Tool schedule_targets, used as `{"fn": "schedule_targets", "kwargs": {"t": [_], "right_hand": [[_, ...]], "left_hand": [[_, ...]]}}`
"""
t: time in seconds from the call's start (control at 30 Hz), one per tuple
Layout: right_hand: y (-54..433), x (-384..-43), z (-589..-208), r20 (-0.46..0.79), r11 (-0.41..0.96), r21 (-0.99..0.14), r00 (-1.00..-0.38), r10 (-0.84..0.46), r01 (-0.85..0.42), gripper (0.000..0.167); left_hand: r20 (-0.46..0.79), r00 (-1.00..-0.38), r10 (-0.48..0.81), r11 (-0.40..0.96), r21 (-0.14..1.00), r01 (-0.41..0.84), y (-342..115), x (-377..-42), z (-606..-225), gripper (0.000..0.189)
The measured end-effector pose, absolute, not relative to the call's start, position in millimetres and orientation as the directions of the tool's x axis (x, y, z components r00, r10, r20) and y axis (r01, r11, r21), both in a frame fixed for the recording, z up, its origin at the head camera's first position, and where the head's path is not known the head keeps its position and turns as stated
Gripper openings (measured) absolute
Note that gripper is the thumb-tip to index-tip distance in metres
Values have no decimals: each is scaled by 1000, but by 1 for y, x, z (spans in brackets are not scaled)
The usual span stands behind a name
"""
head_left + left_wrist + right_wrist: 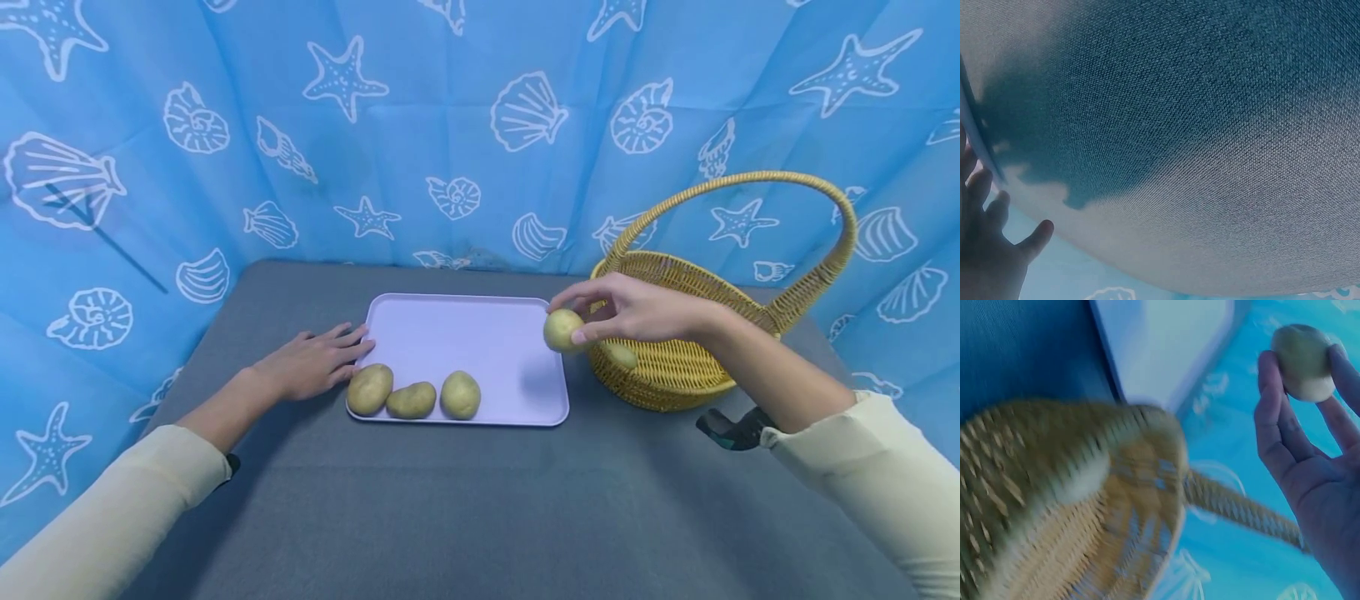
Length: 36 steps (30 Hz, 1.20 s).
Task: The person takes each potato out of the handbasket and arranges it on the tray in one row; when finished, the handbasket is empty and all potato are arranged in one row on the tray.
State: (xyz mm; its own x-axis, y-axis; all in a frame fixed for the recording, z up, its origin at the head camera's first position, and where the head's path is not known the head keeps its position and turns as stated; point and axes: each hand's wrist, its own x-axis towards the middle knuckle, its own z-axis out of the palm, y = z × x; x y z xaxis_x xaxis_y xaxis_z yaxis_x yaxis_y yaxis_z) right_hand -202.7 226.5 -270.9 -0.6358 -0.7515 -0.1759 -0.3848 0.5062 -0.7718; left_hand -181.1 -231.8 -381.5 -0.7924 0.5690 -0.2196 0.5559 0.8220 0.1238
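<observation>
A potato (562, 330) is pinched between the thumb and fingers of my right hand (633, 310), raised between the tray's right edge and the basket. In the right wrist view the same potato (1302, 361) sits at the fingertips. My left hand (318, 363) touches the left rim of the pale purple tray (465, 333) with its fingers spread. Along the tray's front edge lie a large potato (370, 389), a knobbly potato (412, 401) and a rounder potato (461, 395). Another potato (622, 356) is inside the yellow wicker basket (667, 400), partly hidden by my right hand.
The basket's tall arched handle (780, 177) rises above my right forearm. A grey cloth (450, 508) covers the table. Behind it hangs a blue curtain (420, 125) printed with white shells and starfish.
</observation>
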Motion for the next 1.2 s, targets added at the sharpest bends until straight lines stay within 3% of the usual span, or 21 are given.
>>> {"fn": "schedule_targets", "kwargs": {"t": [0.57,1.2], "right_hand": [[160,-192,-354,-202,425,-816,-493,-846,-393,43],[155,-191,-362,-237,487,-802,-564,-791,-346,37]], "left_hand": [[-229,-794,563,826,127,549,-231,-182,-381,54],[-242,-792,560,828,135,544,-232,-183,-383,54]]}}
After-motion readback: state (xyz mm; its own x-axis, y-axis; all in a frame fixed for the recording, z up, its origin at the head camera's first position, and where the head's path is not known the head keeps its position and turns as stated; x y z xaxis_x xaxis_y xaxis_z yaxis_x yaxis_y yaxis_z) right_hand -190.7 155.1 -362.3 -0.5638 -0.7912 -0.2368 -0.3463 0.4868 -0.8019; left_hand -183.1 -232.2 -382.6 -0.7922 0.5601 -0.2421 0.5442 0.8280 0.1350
